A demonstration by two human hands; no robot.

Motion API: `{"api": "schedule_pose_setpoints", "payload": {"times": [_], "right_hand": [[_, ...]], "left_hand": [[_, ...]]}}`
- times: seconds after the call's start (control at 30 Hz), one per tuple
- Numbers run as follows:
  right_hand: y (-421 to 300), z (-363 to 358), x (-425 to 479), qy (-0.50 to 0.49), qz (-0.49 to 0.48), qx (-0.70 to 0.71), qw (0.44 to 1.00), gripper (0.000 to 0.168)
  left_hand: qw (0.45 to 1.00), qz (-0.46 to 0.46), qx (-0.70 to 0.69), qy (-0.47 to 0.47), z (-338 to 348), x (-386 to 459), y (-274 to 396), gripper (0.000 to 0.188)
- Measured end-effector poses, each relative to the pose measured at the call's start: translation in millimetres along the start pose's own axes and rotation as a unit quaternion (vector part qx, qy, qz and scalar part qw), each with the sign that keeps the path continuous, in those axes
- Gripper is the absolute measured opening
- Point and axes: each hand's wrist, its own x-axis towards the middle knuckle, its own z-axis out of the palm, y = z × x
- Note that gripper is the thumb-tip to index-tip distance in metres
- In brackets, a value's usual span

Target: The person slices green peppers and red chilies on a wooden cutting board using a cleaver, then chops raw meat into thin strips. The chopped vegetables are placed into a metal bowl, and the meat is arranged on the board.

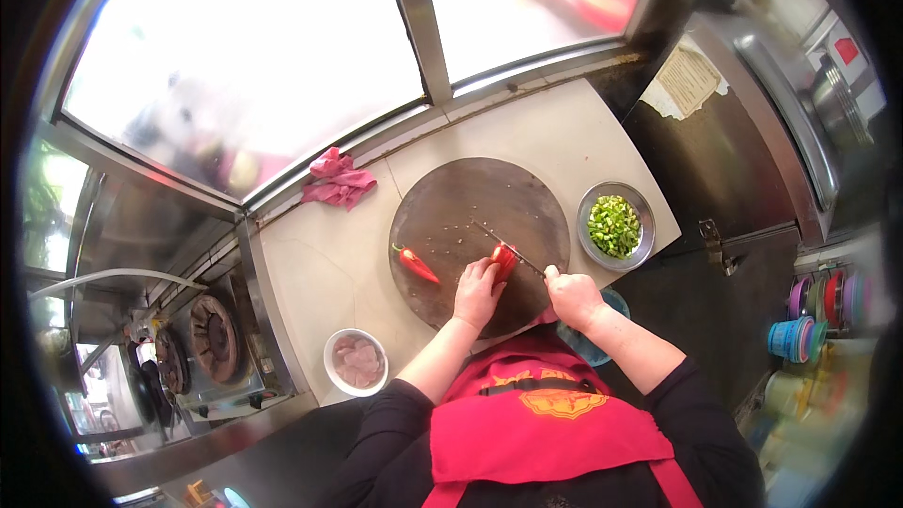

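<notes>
On a round dark chopping board point(458, 204), my left hand point(480, 293) presses down on red chilli peppers point(505, 262). My right hand point(573, 298) grips the handle of a knife point(509, 247), whose blade is edge-on over the peppers, close to my left fingers. A single red chilli pepper point(419, 266) with a green stem lies apart, near the board's left edge. Small pale bits are scattered on the board.
A metal bowl of chopped green vegetable point(614, 227) stands right of the board. A white bowl of raw meat slices point(357, 361) is at the lower left. A pink cloth point(339, 180) lies by the window. Gas burners point(215, 339) are at far left.
</notes>
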Motion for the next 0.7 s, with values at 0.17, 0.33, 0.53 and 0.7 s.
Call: {"api": "schedule_pose_setpoints", "payload": {"times": [0.17,0.33,0.53,0.7], "right_hand": [[-19.7,12.4,28.3,-0.027,0.006,0.002,1.0,0.008],[-10.6,19.8,46.4,-0.033,0.009,0.022,0.999,0.01],[5.0,-2.9,36.4,0.003,0.042,0.035,0.999,0.017],[5.3,-14.7,45.6,-0.043,0.006,0.013,0.999,0.015]], "left_hand": [[0.999,0.027,-0.012,0.038,9.6,0.3,-2.0,0.028],[0.999,0.032,-0.003,0.041,3.9,1.5,0.3,0.027],[0.996,-0.063,-0.022,0.063,-8.0,-3.0,10.0,0.042],[0.999,-0.035,-0.005,0.026,-1.6,5.3,6.6,0.044]]}}
